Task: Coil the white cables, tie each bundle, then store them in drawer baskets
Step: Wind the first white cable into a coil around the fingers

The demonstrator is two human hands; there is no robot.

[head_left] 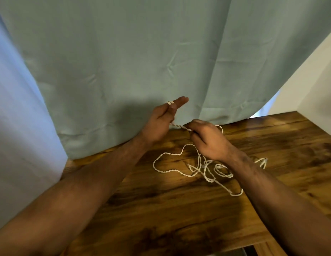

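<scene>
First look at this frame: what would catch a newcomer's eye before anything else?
Two bare hands work a white twisted cable at the centre: the left hand has it looped round a raised finger, the right hand pinches it close beside. The rest sprawls in loose tangled loops on the dark-grained wooden table under the right wrist. A large pale teal fabric curtain fills the upper frame.

Cable (198, 163) on table (161, 209), before curtain (124, 61)

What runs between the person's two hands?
In the head view, a short stretch of twisted white cable spans from the left hand to the right hand, above the brown wooden table.
</scene>
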